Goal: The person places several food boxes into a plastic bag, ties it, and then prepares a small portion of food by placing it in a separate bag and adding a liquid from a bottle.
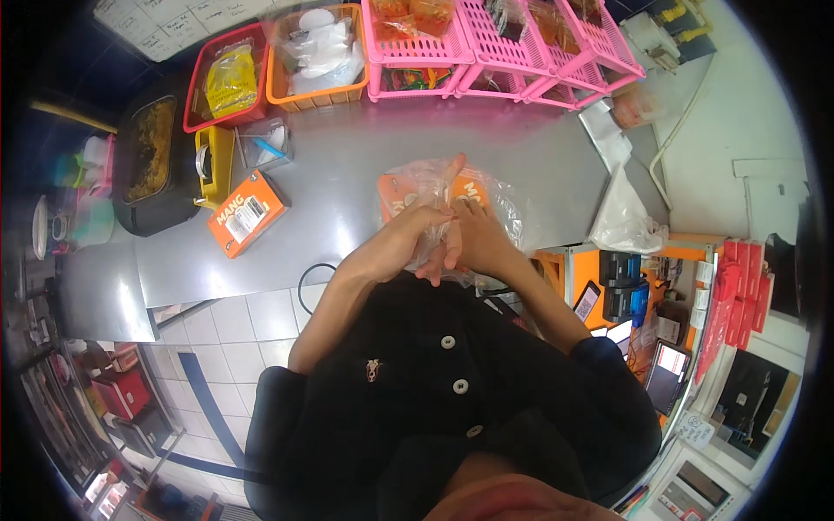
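A clear plastic bag [508, 204] lies around an orange box with white lettering [395, 187] on the steel counter [339, 165]. My left hand [408, 239] grips the bag's gathered plastic, its fingers spread partly behind it. My right hand [482, 239] is beside it, fingers curled onto the bag over the box. The crumpled plastic and overlapping fingers hide part of the box. A second orange box with a white label [245, 217] rests to the left on the counter.
Red [221, 82] and orange [313, 91] baskets and pink racks [417, 52] line the back. A dark food container [148, 161], yellow tool [213, 165] and small clear box [261, 143] stand left. White plastic bags [625, 208] lie right, above a shelf with electronic devices [621, 282].
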Action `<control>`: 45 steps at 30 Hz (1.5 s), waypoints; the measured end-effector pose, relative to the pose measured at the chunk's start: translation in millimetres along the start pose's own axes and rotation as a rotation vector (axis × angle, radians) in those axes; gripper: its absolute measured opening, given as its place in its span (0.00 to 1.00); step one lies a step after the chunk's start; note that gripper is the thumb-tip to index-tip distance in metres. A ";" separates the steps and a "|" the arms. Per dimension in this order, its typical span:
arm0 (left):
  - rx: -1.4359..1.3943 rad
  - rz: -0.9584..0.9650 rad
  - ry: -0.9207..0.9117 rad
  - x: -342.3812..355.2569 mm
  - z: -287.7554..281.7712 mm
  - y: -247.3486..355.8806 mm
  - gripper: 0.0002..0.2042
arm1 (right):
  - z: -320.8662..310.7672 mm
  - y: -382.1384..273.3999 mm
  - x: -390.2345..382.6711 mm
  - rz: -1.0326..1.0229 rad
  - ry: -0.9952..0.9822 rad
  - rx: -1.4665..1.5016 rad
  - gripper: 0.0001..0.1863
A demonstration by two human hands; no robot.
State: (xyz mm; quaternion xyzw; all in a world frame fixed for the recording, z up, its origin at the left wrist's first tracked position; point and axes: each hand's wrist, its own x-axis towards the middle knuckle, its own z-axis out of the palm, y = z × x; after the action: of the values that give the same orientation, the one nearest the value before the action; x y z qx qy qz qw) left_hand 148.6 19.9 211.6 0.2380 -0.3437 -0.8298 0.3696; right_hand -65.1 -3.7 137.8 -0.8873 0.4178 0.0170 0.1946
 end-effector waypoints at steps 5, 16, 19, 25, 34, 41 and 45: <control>0.024 0.023 0.053 -19.2 3.0 10.1 0.36 | 30.6 -4.1 27.4 0.141 0.422 -0.292 0.18; -0.088 0.087 0.221 -35.5 -16.1 -8.5 0.14 | -119.7 -40.2 74.3 -0.288 -0.592 0.346 0.17; -0.369 0.403 0.368 -51.4 -43.4 -26.1 0.12 | -142.1 -107.9 129.2 -0.603 -0.434 -0.109 0.17; -0.802 0.647 0.607 -74.0 -96.5 -105.5 0.09 | -40.0 -197.6 303.8 -0.783 -0.430 -0.323 0.27; -0.261 0.302 0.571 -57.3 -43.6 -94.3 0.12 | 118.6 -248.6 320.3 -0.865 -0.333 -0.229 0.67; -0.577 0.333 0.686 -57.3 -68.1 -103.8 0.13 | -2.6 -198.7 265.3 -0.893 -0.266 0.467 0.64; -0.399 0.249 1.099 -36.7 -99.9 -113.3 0.17 | -67.9 -107.5 185.6 -0.176 -0.786 1.442 0.37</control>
State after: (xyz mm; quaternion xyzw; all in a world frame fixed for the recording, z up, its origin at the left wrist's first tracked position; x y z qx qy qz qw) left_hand 185.0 64.5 67.2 0.5163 0.0349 -0.5841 0.6253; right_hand 127.0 -102.6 200.3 -0.5033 0.1566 0.0386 0.8489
